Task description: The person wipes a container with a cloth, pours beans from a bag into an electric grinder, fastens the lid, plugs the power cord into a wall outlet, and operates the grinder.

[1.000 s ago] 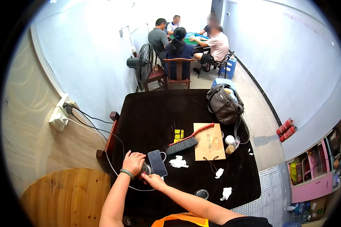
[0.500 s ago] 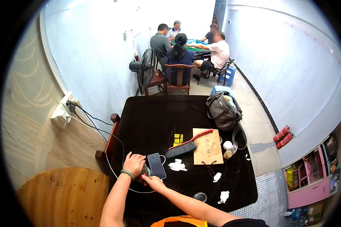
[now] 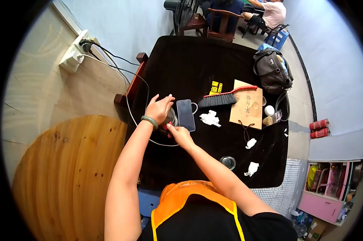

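My left hand (image 3: 160, 109), with a green bangle (image 3: 149, 122) on its wrist, lies over the table with its fingers stretched out. Beside its palm is a round, clear glass-like object (image 3: 173, 116), partly covered. Close below, my right hand (image 3: 181, 136) is closed, its thumb on a small red and dark object (image 3: 166, 126) whose kind I cannot make out. Just right of the hands lies a phone (image 3: 186, 115), screen up. A crumpled tissue (image 3: 210, 118) and a red-handled brush (image 3: 218, 100) with dark bristles lie farther right.
The dark cloth-covered table (image 3: 197, 60) also bears a brown paper bag (image 3: 245, 110), a handbag (image 3: 273, 72), a white-lidded jar (image 3: 269, 110) and a glass (image 3: 228, 162). A cable (image 3: 129, 108) runs from the wall socket past my hands. Left is a round wooden tabletop (image 3: 77, 172); people sit beyond.
The view has tilted down, so the table sits higher and the seated people are mostly cut off. My left fingers look more spread; my right hand stays closed beside it.
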### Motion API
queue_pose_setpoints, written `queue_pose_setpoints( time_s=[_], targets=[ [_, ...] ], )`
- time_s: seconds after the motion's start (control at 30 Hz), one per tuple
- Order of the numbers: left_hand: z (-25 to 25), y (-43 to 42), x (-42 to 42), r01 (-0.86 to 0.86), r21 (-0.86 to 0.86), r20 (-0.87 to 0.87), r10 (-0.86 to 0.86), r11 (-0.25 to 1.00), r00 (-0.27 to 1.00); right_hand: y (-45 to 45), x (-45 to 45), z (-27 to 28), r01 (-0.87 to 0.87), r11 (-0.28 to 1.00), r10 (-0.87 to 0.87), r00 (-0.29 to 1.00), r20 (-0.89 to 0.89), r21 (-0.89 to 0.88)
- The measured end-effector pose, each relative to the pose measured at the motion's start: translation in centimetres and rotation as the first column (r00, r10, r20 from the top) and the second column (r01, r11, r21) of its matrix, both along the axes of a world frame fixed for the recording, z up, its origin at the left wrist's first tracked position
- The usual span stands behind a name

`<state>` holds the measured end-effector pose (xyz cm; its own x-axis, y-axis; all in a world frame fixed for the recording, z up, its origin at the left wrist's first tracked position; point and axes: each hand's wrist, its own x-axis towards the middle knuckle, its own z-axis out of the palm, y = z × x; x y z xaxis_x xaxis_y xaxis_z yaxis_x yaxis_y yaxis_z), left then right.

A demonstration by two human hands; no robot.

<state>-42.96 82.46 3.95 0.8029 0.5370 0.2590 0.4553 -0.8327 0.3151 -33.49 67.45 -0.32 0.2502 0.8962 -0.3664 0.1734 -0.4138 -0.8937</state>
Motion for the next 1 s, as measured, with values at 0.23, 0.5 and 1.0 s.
queue_pose_setpoints(
  time_s=[0.23,0.5,1.0],
  targets=[
    [0.8,-0.2,0.2,-0.022,-0.062,-0.031,0.021,0.998,0.999,-0.1,-0.1,-0.1,0.011,1.000,-0.011,1.000,-0.010,0.007],
    [1.0,-0.3,0.3,-0.031,-0.071,-0.068,0.026,0.997,0.997,0.0,0.0,-0.3,0.005,1.000,-0.005,1.000,-0.017,0.021],
    [1.3,-0.5,0.5,-0.052,-0.052,-0.069,0.049,0.997,0.996,0.0,0.1,-0.3,-0.016,1.000,0.015,0.998,-0.057,-0.010]
  ],
)
